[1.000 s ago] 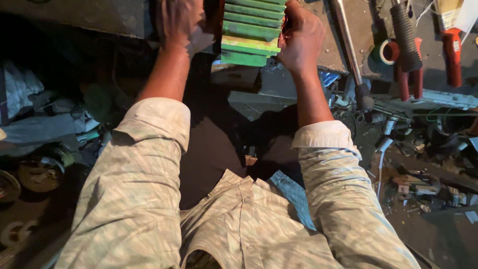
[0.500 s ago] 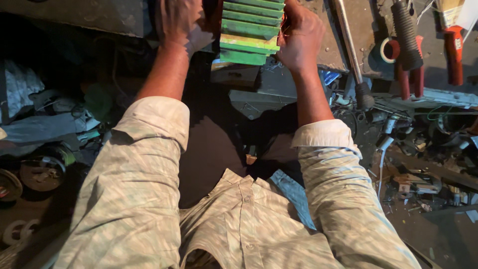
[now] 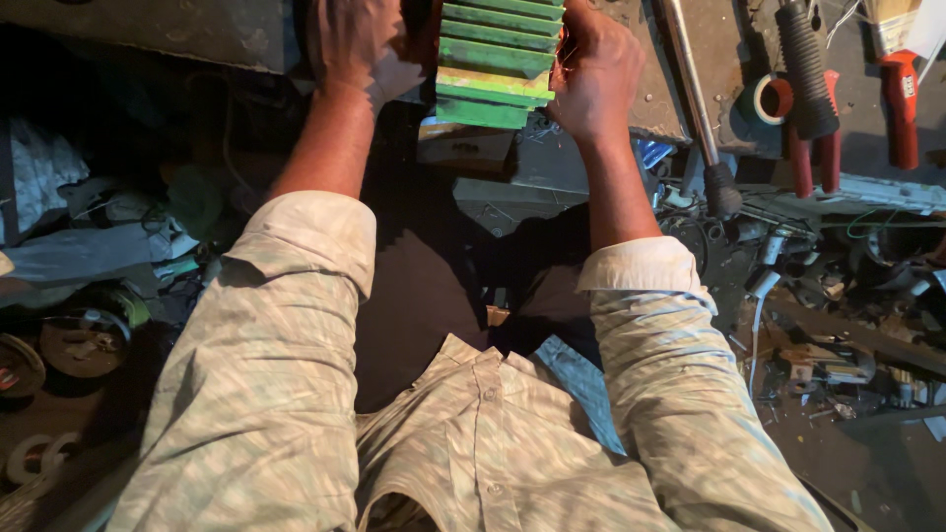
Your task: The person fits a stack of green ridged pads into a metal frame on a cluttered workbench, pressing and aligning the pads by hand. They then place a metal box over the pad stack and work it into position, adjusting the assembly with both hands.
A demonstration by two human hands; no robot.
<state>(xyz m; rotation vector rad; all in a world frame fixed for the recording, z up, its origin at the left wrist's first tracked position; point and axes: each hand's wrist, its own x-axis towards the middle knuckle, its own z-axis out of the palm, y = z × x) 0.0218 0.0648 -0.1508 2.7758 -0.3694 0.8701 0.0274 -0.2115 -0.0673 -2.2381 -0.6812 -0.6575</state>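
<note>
Both hands are closed on a green finned motor housing [image 3: 498,59] at the far edge of the workbench [image 3: 197,25]: left hand [image 3: 355,44] on its left side, right hand [image 3: 596,69] on its right. Red-handled pliers [image 3: 813,148] are seen far right.

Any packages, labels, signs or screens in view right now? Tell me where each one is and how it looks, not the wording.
Label: small pale patch on the red tool handle, top right; print too small to tell.
Blue wrapper: crumpled shiny scrap by the right forearm, below the bench edge.
Tape roll: round, teal with orange core, on the bench; no label shows.
No signs or screens.
</note>
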